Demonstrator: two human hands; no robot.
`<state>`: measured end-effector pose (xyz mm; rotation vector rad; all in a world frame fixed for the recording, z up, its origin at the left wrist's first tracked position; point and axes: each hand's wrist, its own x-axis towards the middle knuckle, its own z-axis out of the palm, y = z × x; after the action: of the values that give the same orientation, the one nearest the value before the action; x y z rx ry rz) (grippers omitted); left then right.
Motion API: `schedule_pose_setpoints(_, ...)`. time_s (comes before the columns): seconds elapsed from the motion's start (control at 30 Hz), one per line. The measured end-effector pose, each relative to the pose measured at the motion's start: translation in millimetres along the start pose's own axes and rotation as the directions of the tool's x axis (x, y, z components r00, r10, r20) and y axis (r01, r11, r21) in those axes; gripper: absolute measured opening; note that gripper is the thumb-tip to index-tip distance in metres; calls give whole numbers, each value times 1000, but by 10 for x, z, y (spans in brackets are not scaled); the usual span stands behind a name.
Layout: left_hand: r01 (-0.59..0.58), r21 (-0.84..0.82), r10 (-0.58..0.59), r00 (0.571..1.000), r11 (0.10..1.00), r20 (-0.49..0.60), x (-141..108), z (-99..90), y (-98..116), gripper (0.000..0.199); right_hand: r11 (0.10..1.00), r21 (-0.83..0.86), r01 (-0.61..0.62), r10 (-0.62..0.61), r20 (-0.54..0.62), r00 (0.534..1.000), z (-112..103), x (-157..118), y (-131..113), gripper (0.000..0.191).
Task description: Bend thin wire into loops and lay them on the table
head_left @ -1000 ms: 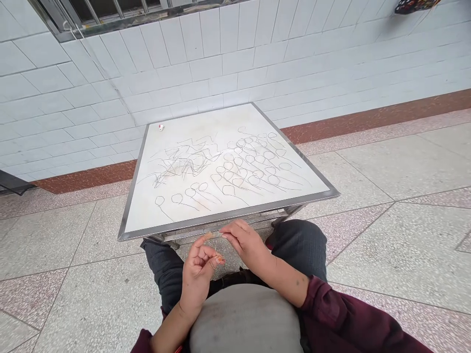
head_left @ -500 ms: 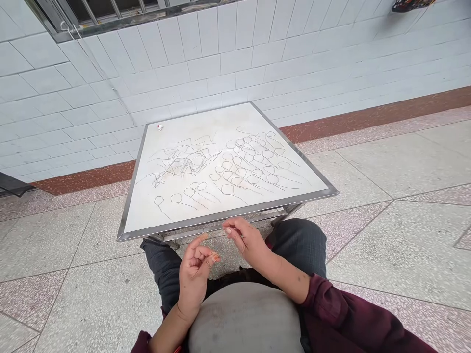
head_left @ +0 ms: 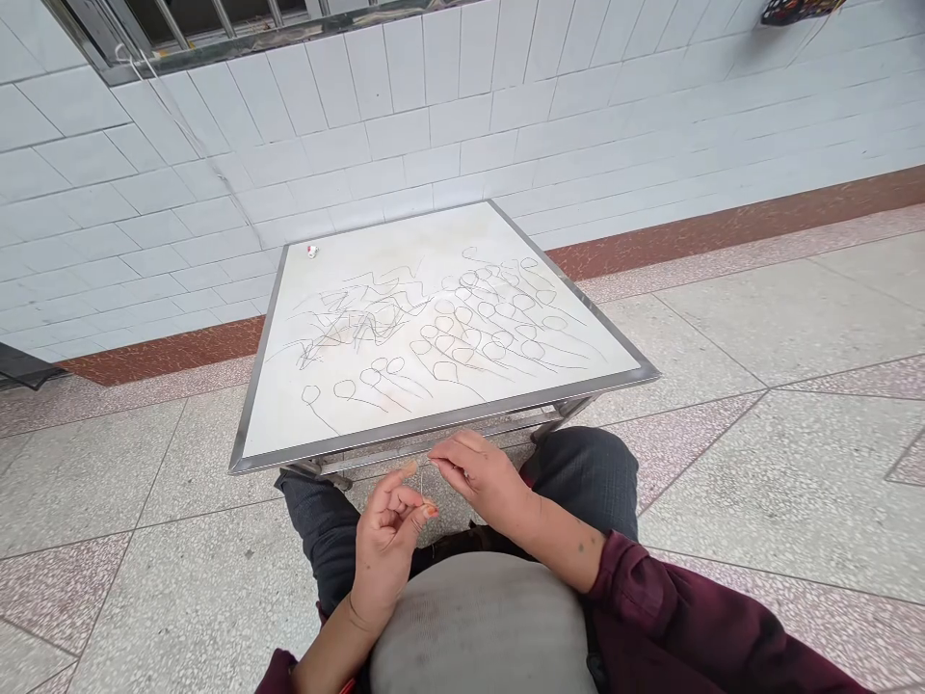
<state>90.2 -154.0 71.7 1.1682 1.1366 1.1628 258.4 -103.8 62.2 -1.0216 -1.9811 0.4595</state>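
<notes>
The right grip (head_left: 477, 472) is closed, its fingers and thumb pinching a fine pale thread (head_left: 433, 501) that hangs down between the hands. Just beside it, the left grip (head_left: 386, 545) is half curled, thumb and fingertips drawn together, with an orange speck (head_left: 431, 509) on one fingertip; whether it has hold of the thread cannot be told. Beyond both grips stands the steel-edged white table (head_left: 434, 426), its top covered in dark looped strands (head_left: 462, 328), with a small red-and-white object (head_left: 312, 251) at the far corner.

The person wears maroon sleeves (head_left: 686, 627), a pale grey garment (head_left: 483, 627) and dark grey trousers (head_left: 589, 477).
</notes>
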Motion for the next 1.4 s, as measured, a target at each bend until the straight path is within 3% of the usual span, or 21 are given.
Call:
schedule_pose_setpoints(0.1, 12, 1, -12, 1000, 1000, 0, 4, 3, 3, 37, 997, 28, -72, 72, -8, 997, 9, 12, -33, 15)
schedule_pose_setpoints(0.17, 7, -39, -9, 999, 999, -39, 16, -5, -5, 38, 961, 181, -210, 214, -1, 977, 9, 27, -42, 12)
schedule_pose_setpoints(0.2, -1, -62, -4, 998, 998, -70, 24, -11, -11, 40, 904, 301, -303, 306, 38, 951, 6, 34, -42, 11)
schedule_pose_setpoints(0.27, -25, -99, 12, 991, 995, -131, 40, -23, -21, 43, 701, 529, -478, 436, 213, 874, -3, 39, -42, 19)
schedule_pose_setpoints(0.37, -49, -117, 27, 983, 992, -181, 58, -36, -24, 46, 420, 665, -618, 398, 478, 783, -5, 30, -67, 25)
schedule_pose_setpoints(0.43, -45, -111, 24, 982, 993, -185, 64, -40, -18, 48, 330, 693, -641, 372, 529, 763, 5, 22, -99, 26)
schedule_pose_setpoints(0.53, -34, -90, 16, 983, 995, -185, 66, -48, -6, 51, 267, 712, -649, 393, 534, 748, 27, 18, -139, 28)
schedule_pose_setpoints(0.83, -57, -53, 50, 992, 997, -113, 61, -69, 16, 51, 262, 714, -649, 454, 502, 736, 66, 12, -135, 29)
schedule_pose_setpoints(1.03, -52, 32, 55, 995, 998, -79, 59, -52, 28, 48, 304, 682, -665, 497, 482, 721, 70, 18, -152, 31)
schedule_pose_setpoints(1.4, -76, 105, 82, 995, 992, -62, 64, -34, 27, 49, 528, 607, -594, 516, 326, 792, 90, -3, -153, 18)
